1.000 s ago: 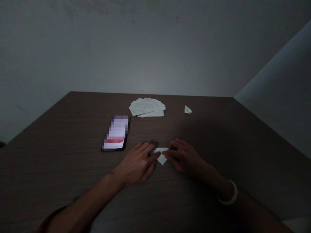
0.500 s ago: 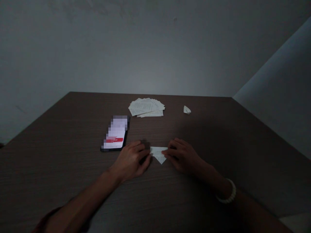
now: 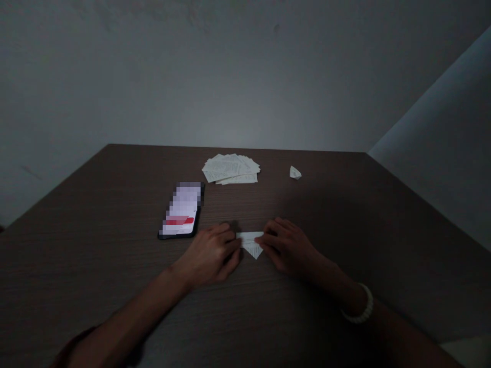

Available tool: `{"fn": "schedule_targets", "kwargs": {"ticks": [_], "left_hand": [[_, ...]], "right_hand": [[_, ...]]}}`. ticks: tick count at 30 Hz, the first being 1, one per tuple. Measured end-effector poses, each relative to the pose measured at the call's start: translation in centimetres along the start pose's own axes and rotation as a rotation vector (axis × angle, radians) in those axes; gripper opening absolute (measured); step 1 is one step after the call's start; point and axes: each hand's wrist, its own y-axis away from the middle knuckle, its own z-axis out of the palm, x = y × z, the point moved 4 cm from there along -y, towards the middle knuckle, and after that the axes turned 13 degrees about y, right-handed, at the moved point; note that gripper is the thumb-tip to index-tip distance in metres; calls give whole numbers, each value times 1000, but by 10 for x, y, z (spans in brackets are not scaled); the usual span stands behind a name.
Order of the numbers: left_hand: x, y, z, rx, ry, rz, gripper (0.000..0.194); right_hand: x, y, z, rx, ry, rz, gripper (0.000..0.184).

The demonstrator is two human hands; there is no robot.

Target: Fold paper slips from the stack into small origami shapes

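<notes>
A small folded piece of printed paper point(image 3: 251, 242) lies on the table between my two hands, its top edge straight and a triangular point facing me. My left hand point(image 3: 215, 253) is closed on its left end, thumb and fingers pinched together. At the other end, the fingertips of my right hand point(image 3: 284, 245) pinch the paper's right side. Both ends of the paper are partly hidden by the fingers. A pale beaded bracelet point(image 3: 367, 305) circles my right wrist.
A phone point(image 3: 182, 209) with a lit screen lies just beyond my left hand on the brown table point(image 3: 126, 194). Farther back is a fanned stack of printed papers point(image 3: 230, 168). A small folded paper piece point(image 3: 295, 173) sits right of it. A wall point(image 3: 238, 76) rises behind.
My left hand has shifted slightly to the right along the folded paper, covering a little more of its left end. My right hand has hardly moved.
</notes>
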Motion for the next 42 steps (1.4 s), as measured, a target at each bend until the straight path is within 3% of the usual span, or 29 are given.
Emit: {"fn": "schedule_targets", "kwargs": {"ticks": [5, 9, 14, 29, 35, 39, 42], "left_hand": [[1, 1, -1, 35, -33, -1, 27], [1, 2, 1, 33, -59, -4, 26], [1, 2, 7, -46, -35, 5, 25], [-5, 4, 10, -64, 81, -114, 28], [-5, 1, 11, -1, 118, -120, 24], [-6, -3, 11, 65, 138, -153, 23], [-7, -3, 11, 76, 151, -156, 20]], "right_hand": [[-1, 0, -1, -6, 10, -17, 13], [-4, 0, 1, -26, 57, -81, 29], [-5, -1, 2, -61, 75, -103, 39], [20, 20, -8, -27, 34, 39, 20], [22, 15, -6, 15, -13, 66, 14], [18, 7, -5, 35, -21, 153, 27], [12, 3, -2, 8, -38, 102, 24]]}}
